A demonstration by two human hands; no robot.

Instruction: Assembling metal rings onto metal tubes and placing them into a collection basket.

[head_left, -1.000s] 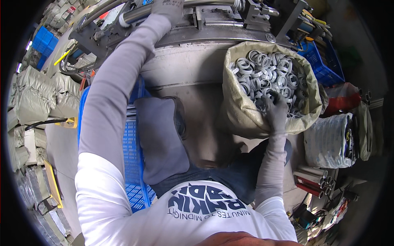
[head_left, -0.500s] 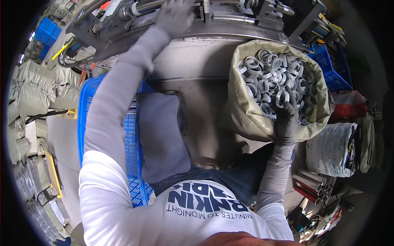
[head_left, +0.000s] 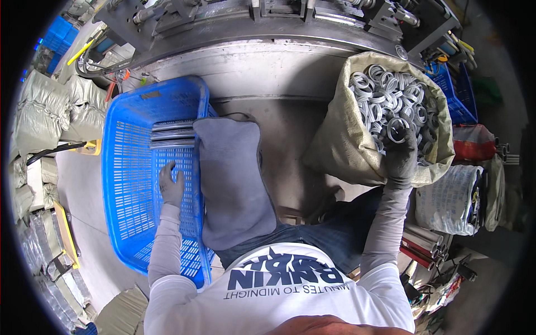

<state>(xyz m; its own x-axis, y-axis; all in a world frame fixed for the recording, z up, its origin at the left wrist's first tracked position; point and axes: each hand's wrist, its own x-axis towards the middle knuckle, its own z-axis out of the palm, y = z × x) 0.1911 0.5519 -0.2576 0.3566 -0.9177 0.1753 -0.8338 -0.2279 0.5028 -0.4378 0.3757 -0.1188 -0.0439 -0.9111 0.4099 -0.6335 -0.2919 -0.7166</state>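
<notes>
Gloved in grey, my left hand [head_left: 172,184] is over the inside of a blue plastic basket [head_left: 124,240], its fingers apart and nothing in them. Several metal tubes [head_left: 170,135] lie across the far part of that basket. My right hand [head_left: 401,156], also gloved, pinches a grey metal ring [head_left: 389,128] at the near side of an open woven sack [head_left: 329,151]. Many similar rings [head_left: 385,84] fill the sack. Between basket and sack, a grey pad [head_left: 234,184] covers my left thigh.
A dark metal machine [head_left: 251,28] runs along the far side above a pale base. Wrapped bundles [head_left: 42,111] are stacked at the left. Another blue crate [head_left: 455,95] stands beyond the sack, with a white bag [head_left: 448,198] and metal pipes [head_left: 421,240] at the right.
My left hand has come back from the machine down to the basket. A long tube on the machine is no longer seen there. My right hand still holds a ring at the sack.
</notes>
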